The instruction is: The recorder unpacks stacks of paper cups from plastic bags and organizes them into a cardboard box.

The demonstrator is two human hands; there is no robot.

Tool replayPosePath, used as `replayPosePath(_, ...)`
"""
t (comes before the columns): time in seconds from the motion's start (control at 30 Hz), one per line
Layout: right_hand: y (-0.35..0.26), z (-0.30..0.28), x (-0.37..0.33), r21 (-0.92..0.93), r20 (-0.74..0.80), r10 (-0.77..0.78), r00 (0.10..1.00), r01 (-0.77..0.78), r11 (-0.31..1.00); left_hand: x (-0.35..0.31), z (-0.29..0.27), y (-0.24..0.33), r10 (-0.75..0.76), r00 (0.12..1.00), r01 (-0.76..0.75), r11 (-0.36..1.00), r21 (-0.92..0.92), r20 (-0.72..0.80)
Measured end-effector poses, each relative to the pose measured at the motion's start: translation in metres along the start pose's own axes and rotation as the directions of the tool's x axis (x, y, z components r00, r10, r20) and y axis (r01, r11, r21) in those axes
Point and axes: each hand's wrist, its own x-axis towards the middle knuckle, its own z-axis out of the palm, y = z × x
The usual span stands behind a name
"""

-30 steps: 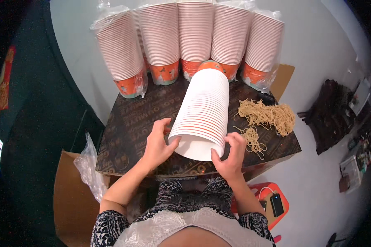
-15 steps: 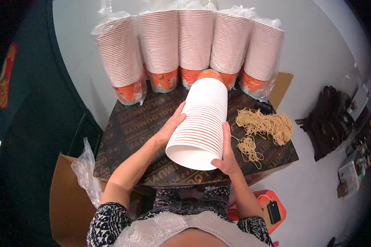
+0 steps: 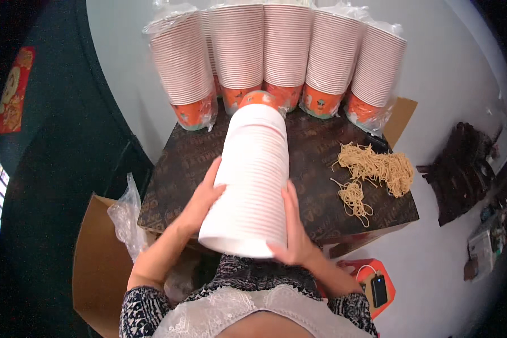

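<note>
A long stack of nested paper cups [image 3: 250,180], white-rimmed with an orange printed base at the far end, lies tilted between my hands. Its wide mouth faces me over the table's front edge. My left hand [image 3: 204,197] is wrapped against the stack's left side. My right hand [image 3: 292,231] grips the right side near the mouth, thumb at the rim. Behind the stack, several upright cup stacks in clear plastic bags [image 3: 287,50] stand in a row along the table's back. The held stack is slightly blurred by motion.
On the dark printed table [image 3: 191,163], tan string bundles [image 3: 377,169] lie at right, near a small black object [image 3: 376,142]. An open cardboard box [image 3: 104,259] with a plastic bag [image 3: 128,217] stands at lower left. A red stool [image 3: 386,293] holds a black power bank [image 3: 379,291].
Both hands have brought the cup stack toward me and a little left, its mouth now past the table's front edge. The view has shifted slightly, so the table appears farther right.
</note>
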Motion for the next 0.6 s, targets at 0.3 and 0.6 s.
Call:
replayPosePath(0.3, -0.013, -0.028, 0.005, 0.065, 0.097, 0.109, 0.989, -0.116, 0.991, -0.034, 0.018, 0.008, 0.095, 0.995, -0.103, 0.969, 0.224, 0.043)
replayPosePath(0.6, -0.022, -0.068, 0.056, -0.073, 0.145, 0.023, 0.989, -0.012, 0.997, 0.023, -0.006, 0.032, 0.479, 0.870, -0.357, 0.773, 0.525, -0.114)
